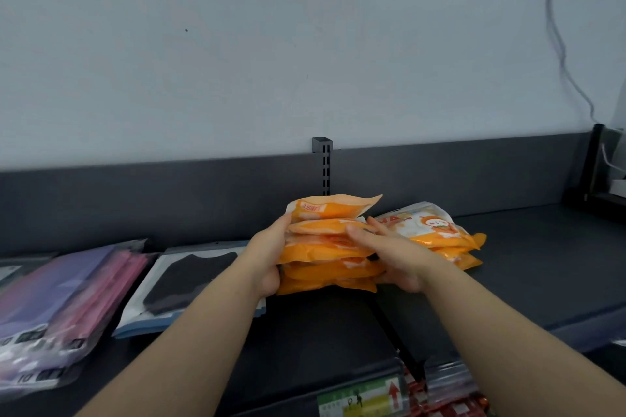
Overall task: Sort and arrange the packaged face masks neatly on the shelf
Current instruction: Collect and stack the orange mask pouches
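A stack of several orange mask packs (327,247) is held just above the dark shelf (508,267) near its middle. My left hand (267,257) grips the stack's left side, thumb on top and fingers under it. My right hand (393,254) holds the right side, fingers laid over the packs and palm beneath. Right behind my right hand lies a second pile of orange and white packs (440,234), flat on the shelf.
To the left lie a pack with black masks (189,278), then pink packs (101,291) and purple packs (44,294). A slotted upright (325,166) divides the grey back panel. A price strip (366,396) and red packs (450,406) show below the shelf edge.
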